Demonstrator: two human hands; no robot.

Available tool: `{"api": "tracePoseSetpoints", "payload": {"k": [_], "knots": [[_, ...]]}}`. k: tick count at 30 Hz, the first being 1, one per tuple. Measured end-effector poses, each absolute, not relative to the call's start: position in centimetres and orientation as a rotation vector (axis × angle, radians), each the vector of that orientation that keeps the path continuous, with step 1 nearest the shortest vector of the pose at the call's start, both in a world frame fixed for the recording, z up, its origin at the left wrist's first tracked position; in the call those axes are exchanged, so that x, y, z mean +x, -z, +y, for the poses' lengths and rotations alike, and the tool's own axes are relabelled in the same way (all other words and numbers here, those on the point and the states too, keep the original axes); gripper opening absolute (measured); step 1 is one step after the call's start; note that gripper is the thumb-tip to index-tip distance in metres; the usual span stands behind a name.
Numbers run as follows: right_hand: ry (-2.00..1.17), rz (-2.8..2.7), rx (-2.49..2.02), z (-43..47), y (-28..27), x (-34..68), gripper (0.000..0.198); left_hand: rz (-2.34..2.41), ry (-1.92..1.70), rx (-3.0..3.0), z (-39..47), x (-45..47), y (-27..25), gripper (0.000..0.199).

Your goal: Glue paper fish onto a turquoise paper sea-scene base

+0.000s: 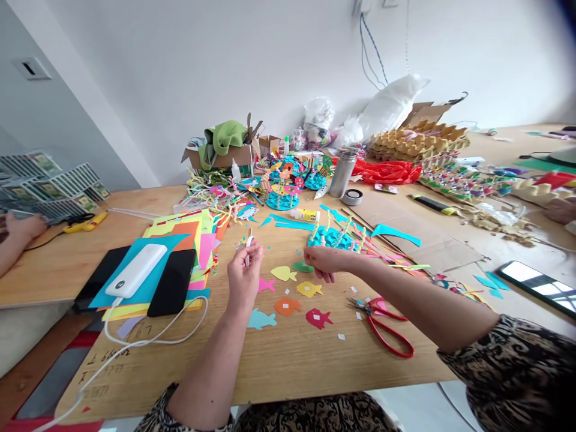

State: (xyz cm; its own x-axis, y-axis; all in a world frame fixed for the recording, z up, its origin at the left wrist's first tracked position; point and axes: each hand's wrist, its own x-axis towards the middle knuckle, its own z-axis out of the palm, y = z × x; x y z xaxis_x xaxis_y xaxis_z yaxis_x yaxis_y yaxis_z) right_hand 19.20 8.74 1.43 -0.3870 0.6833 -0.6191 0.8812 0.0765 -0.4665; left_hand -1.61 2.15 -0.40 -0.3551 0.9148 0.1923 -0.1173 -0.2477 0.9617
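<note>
My left hand [245, 273] is closed around a narrow white strip [249, 249], held upright between thumb and fingers. My right hand [327, 261] is pinched over a green paper fish [300, 266]; whatever its fingertips hold is hidden. Several paper fish lie below the hands: a pale yellow one [281, 273], a yellow one [310, 290], an orange one [287, 307], a red one [318, 318], a light blue one [261, 319] and a pink one [267, 285]. Small white squares sit on the yellow, orange and red fish. Behind my right hand stands a blue egg-carton base [333, 239] with twisted paper stalks.
Red-handled scissors [382, 324] lie on the right. A glue bottle [306, 215], steel flask [342, 174] and tape roll [352, 197] are farther back. Coloured paper [204, 240], a white power bank [137, 270] and a phone [172, 282] lie left. Another person's hand [24, 225] is far left.
</note>
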Motion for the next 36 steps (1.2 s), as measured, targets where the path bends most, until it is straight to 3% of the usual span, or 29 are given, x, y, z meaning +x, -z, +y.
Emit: {"api": "tracePoseSetpoints", "payload": {"k": [36], "knots": [[1.045, 2.101, 1.563, 8.31, -1.52, 18.52, 0.027, 1.228, -1.674, 1.069, 2.12, -1.49, 0.89, 0.025]]}}
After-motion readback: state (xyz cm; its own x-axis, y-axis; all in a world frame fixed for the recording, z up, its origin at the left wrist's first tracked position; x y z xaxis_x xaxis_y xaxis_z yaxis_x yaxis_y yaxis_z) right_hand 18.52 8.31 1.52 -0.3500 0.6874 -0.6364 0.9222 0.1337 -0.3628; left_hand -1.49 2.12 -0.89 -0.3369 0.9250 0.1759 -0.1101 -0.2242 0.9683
